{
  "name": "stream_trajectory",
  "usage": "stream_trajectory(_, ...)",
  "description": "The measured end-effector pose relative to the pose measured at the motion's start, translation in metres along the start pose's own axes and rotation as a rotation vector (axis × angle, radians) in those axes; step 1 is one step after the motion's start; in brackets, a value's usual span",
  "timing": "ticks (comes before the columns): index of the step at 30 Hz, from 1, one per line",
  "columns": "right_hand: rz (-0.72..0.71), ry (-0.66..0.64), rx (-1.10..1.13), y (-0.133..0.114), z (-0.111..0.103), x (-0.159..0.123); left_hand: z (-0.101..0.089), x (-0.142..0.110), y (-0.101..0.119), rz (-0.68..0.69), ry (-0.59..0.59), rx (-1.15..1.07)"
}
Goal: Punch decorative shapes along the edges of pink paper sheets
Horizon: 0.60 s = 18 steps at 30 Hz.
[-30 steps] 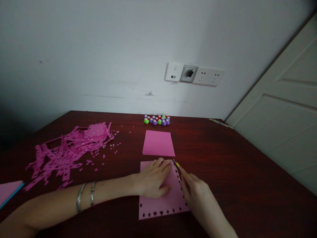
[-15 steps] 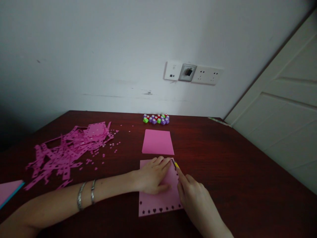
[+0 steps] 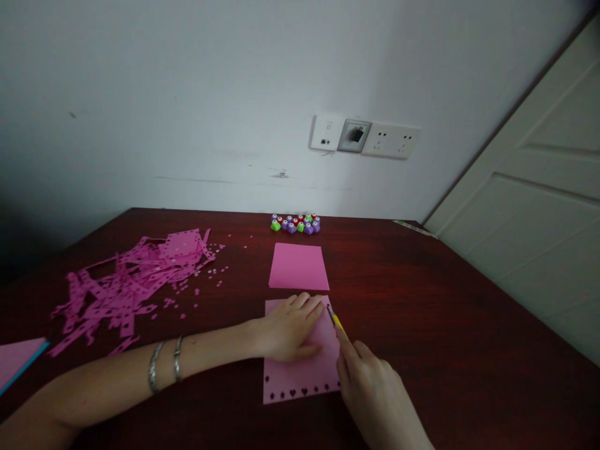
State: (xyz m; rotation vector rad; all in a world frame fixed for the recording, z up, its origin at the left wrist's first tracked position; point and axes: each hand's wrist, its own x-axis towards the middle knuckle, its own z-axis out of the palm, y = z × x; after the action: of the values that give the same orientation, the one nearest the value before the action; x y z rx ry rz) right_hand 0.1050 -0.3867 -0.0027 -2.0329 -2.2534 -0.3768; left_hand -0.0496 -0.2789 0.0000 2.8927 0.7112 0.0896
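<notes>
My left hand (image 3: 291,328) lies flat with fingers stretched out on a pink sheet of paper (image 3: 300,378). Small flower- and heart-shaped holes run along the sheet's near edge and partly up its sides. In my closed right hand (image 3: 368,378) is a slim yellow craft knife (image 3: 337,321), its thin dark tip at the sheet's upper right corner. My fingers cover part of the knife and of the sheet's right edge. Just beyond the sheet lies a square of plain pink paper (image 3: 299,267).
Left on the dark wooden table (image 3: 422,325) lies a heap of punched pink paper strips (image 3: 140,275) with tiny cut-outs scattered beside it. Small purple, green and red punches (image 3: 295,224) stand near the wall. A pink and blue paper stack (image 3: 21,362) sits at the left edge.
The craft knife's tip has shifted slightly right and toward me at the sheet's upper right corner, and my right hand has tilted a little. My left hand stays in place on the paper.
</notes>
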Motion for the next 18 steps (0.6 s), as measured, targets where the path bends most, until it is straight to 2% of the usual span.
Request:
stream_trajectory(14, 0.033, 0.125, 0.056, -0.002, 0.012, -0.025, 0.008, 0.001, -0.003, -0.014, -0.032, -0.014)
stream_trajectory(18, -0.041, 0.094, 0.086, 0.002, 0.009, -0.031, 0.009, 0.001, -0.003, -0.018, -0.027, -0.019)
